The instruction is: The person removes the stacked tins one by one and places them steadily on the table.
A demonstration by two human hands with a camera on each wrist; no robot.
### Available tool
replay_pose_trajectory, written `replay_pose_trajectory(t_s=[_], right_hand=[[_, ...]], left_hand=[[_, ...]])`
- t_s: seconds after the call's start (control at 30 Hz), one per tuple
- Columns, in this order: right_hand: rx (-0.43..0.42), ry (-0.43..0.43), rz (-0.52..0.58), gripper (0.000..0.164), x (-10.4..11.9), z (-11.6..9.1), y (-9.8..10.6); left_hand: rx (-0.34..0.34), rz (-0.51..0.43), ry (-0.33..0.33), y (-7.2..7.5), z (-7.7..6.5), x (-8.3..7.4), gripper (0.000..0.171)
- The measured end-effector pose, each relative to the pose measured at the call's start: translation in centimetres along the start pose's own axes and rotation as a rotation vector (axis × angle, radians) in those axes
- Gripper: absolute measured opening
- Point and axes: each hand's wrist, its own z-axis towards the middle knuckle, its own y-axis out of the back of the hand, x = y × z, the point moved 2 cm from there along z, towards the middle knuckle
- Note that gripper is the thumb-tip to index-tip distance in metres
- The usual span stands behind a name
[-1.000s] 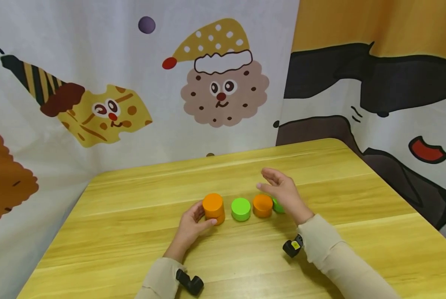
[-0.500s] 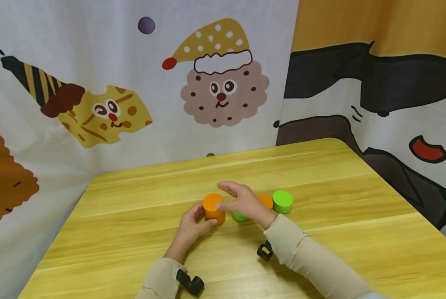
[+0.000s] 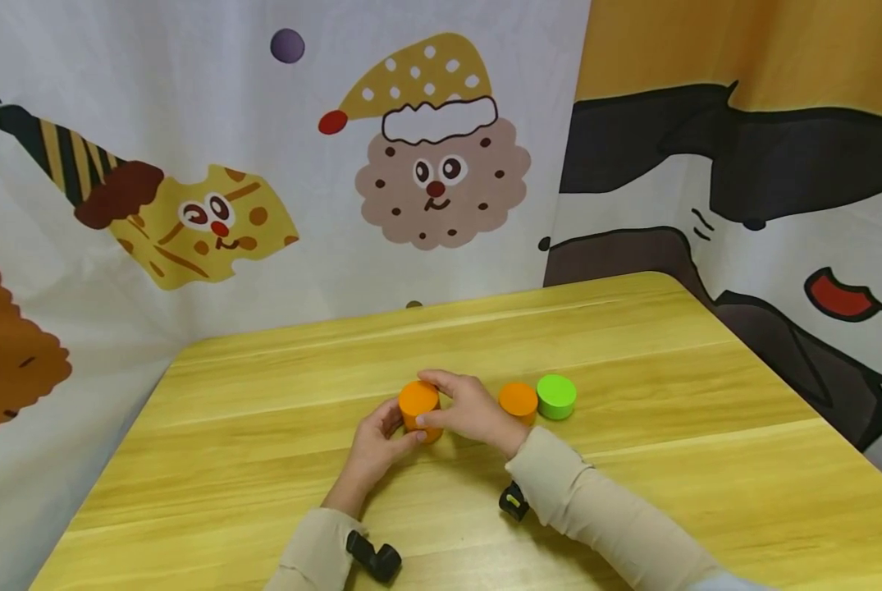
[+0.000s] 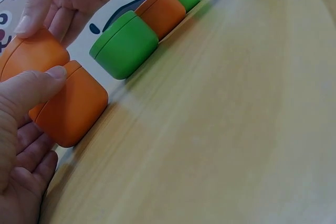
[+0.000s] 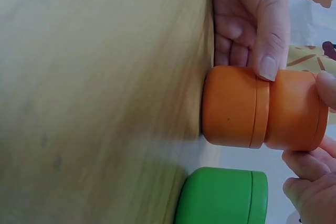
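Two small orange round lidded jars stand stacked, one on top of the other. My left hand [image 3: 372, 445] holds the lower orange jar [image 5: 231, 106], with the thumb near the seam between the two and the fingers round the far side. Around the upper orange jar [image 3: 418, 399] my right hand [image 3: 473, 410] has its thumb on the near side and its fingers behind, pinching it near the lid. In the right wrist view the lower jar's base sits on the table.
Right of the stack, a row runs along the wooden table [image 3: 263, 476]: a green jar [image 4: 128, 45], hidden behind my right hand in the head view, another orange jar [image 3: 518, 402] and a second green jar [image 3: 556, 396]. A printed curtain [image 3: 308, 279] hangs behind the table.
My right hand has moved left from over the right end of the row to the upper orange jar and closed on it. The left hand has stayed on the stack.
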Motion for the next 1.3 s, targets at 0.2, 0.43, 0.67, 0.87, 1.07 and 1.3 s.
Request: replay_pose_trajectory(t_s=[0.2, 0.43, 0.67, 0.87, 1.07, 1.3], right_hand=[[-0.008, 0.021, 0.018, 0.061, 0.0, 0.1, 0.0], [-0.018, 0.039, 0.007, 0.060, -0.3, 0.2, -0.1], [-0.055, 0.072, 0.028, 0.059, -0.4, -0.2, 0.0], [-0.095, 0.088, 0.021, 0.060, 0.0, -0.5, 0.8], [-0.140, 0.064, 0.035, 0.061, 0.0, -1.0, 2.3], [-0.203, -0.006, 0.043, 0.063, -1.0, -1.8, 4.4]], left_hand=[[-0.002, 0.013, 0.008, 0.2, 0.2, -0.1, 0.052], [-0.002, 0.021, 0.011, 0.3, 0.2, 0.0, 0.051], [0.001, 0.014, 0.019, 0.1, 0.0, 0.1, 0.051], [0.008, 0.012, 0.015, -0.1, -0.4, -1.3, 0.050], [0.010, 0.022, 0.024, -0.3, -1.0, -3.1, 0.051], [0.011, 0.016, 0.032, -0.3, -1.0, -3.1, 0.054]])
